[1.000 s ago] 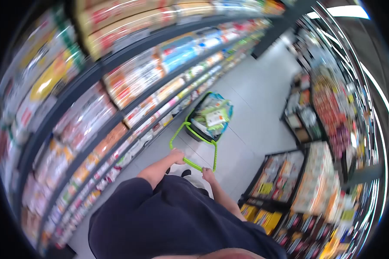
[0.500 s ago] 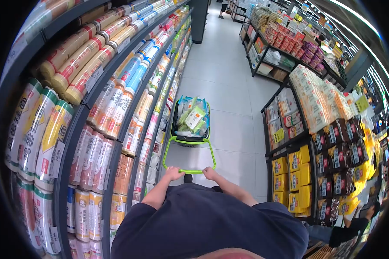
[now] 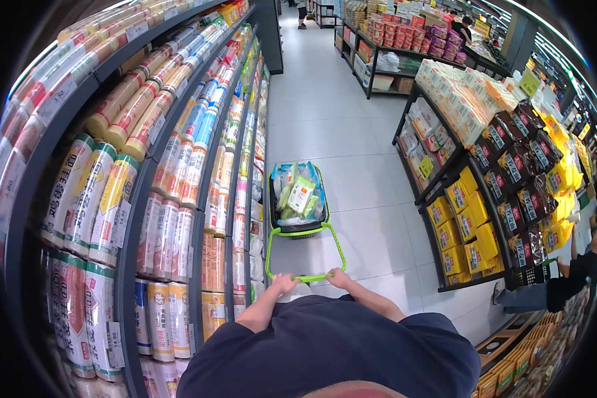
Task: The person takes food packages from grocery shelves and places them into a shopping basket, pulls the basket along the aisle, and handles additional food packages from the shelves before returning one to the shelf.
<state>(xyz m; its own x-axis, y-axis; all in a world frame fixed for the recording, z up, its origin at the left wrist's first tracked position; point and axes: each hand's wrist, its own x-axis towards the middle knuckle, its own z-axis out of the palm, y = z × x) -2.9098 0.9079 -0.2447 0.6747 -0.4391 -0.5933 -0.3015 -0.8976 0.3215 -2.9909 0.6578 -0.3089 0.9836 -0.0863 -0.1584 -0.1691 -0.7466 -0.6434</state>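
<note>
My left hand point(image 3: 284, 284) and my right hand point(image 3: 339, 278) are both closed on the near bar of a bright green handle point(image 3: 270, 255). That handle belongs to a dark shopping basket point(image 3: 302, 231), seen on the aisle floor just ahead of me. Inside the basket lies a light green bag of goods point(image 3: 302, 196) with a white and orange label. Blue and clear plastic packaging point(image 3: 317, 178) shows around it. What the bags contain cannot be made out. The basket's wheels, if any, are hidden.
Tall shelves point(image 3: 127, 212) of wrapped noodle packs line my left side, close to the basket. To the right stand racks with yellow packs point(image 3: 455, 232) and dark brown packs point(image 3: 515, 161). A person point(image 3: 537, 292) is at the lower right; another point(image 3: 302, 14) stands far ahead.
The view has shifted along the aisle and turned slightly. Basket and hands appear a little lower and further right. Both hands have kept their hold on the handle.
</note>
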